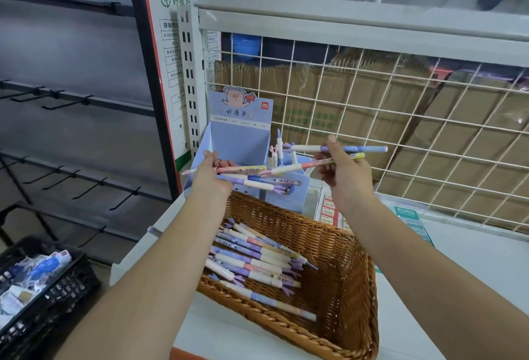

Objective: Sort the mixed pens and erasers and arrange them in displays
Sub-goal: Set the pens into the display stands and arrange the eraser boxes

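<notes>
Pens (254,262) fill wicker basket (346,279); blue display box (289,202) holds a few upright.

Both bare forearms stretch forward, raised and a little apart. The left hand (211,173) curls round a bundle of pens (266,180). The right hand (342,172), thumb up, pinches a pair of pens (360,149).

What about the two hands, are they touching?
Apart. In the head view the left hand and right hand each hold pens, with a plain gap between them.
</notes>
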